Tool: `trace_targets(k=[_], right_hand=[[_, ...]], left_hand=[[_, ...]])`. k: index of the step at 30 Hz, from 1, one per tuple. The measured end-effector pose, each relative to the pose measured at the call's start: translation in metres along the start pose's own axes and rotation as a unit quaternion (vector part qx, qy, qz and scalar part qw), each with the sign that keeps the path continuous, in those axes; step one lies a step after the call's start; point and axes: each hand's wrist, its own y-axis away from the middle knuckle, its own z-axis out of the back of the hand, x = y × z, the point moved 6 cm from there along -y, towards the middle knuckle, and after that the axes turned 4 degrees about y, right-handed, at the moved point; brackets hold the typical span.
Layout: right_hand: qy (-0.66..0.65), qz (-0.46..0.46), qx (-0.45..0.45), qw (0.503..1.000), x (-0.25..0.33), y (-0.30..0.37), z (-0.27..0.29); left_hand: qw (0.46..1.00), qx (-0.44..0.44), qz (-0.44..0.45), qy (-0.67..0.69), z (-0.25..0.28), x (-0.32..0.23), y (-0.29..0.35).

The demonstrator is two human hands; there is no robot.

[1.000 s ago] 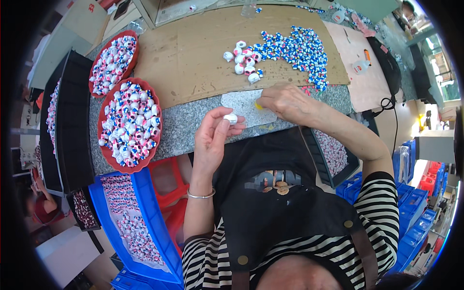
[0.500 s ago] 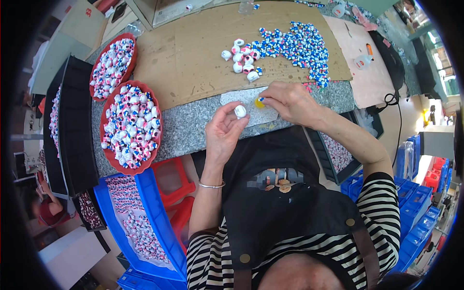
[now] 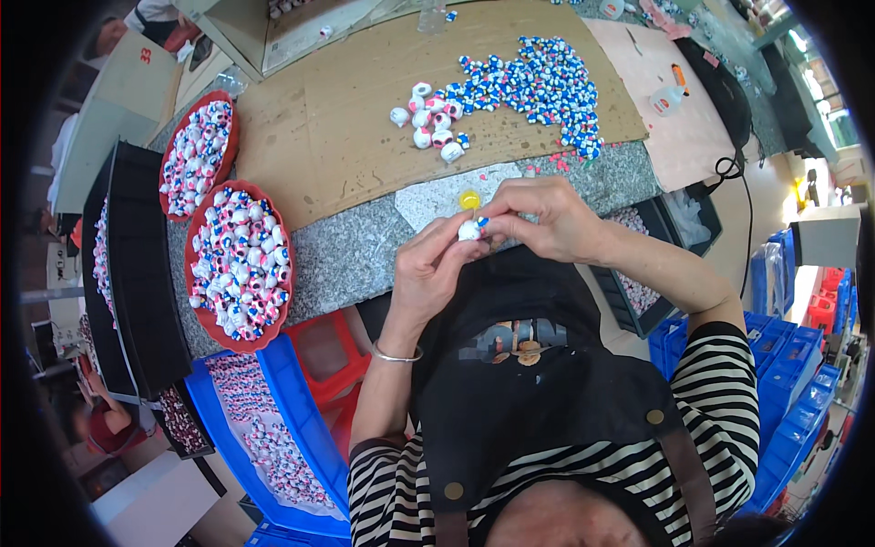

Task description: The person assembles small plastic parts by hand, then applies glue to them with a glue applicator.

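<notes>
My left hand (image 3: 428, 269) pinches a small white rounded figurine piece (image 3: 468, 231) over the counter's near edge. With bent fingers, my right hand (image 3: 550, 219) presses a tiny blue-and-white piece (image 3: 483, 221) against its side. The fingers partly hide where the two meet. Just beyond them, a small round dish of yellow stuff (image 3: 469, 199) sits on a white speckled sheet (image 3: 424, 202). Farther off on cardboard lie several white-and-pink rounded pieces (image 3: 433, 118), beside a large spread of blue-and-white pieces (image 3: 551, 87).
Two red scalloped bowls, a near one (image 3: 241, 345) and a far one (image 3: 234, 137), hold joined figurines at left. Beside them stands a black crate (image 3: 150, 273). Below are a blue crate (image 3: 314, 415) and a red stool (image 3: 330, 360). A small bottle (image 3: 667, 98) lies at right.
My right hand has moved from the yellow dish to the left hand, bringing the blue-and-white piece onto the white piece. The whole view has shifted slightly.
</notes>
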Motion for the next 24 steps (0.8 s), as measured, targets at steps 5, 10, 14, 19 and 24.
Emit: trace_targets(k=[5, 10, 14, 19, 24], right_hand=[[-0.034, 0.035, 0.013, 0.999, 0.015, -0.010, -0.008], [-0.111, -0.014, 0.086, 0.990, 0.016, -0.023, -0.027], [-0.062, 0.012, 0.054, 0.997, -0.017, -0.043, -0.008], [0.174, 0.043, 0.013, 0.984, -0.075, -0.058, 0.013], [0.239, 0.057, 0.036, 0.969, -0.090, -0.053, 0.004]], left_hand=[[0.953, 0.071, 0.158, 0.248, 0.003, 0.007, 0.005], [0.943, 0.031, 0.193, 0.270, 0.021, 0.011, 0.020], [0.988, -0.122, 0.095, 0.018, 0.093, -0.023, 0.011], [0.809, -0.282, -0.057, -0.513, 0.180, -0.062, 0.012], [0.959, -0.137, -0.018, -0.247, 0.087, -0.032, -0.037]])
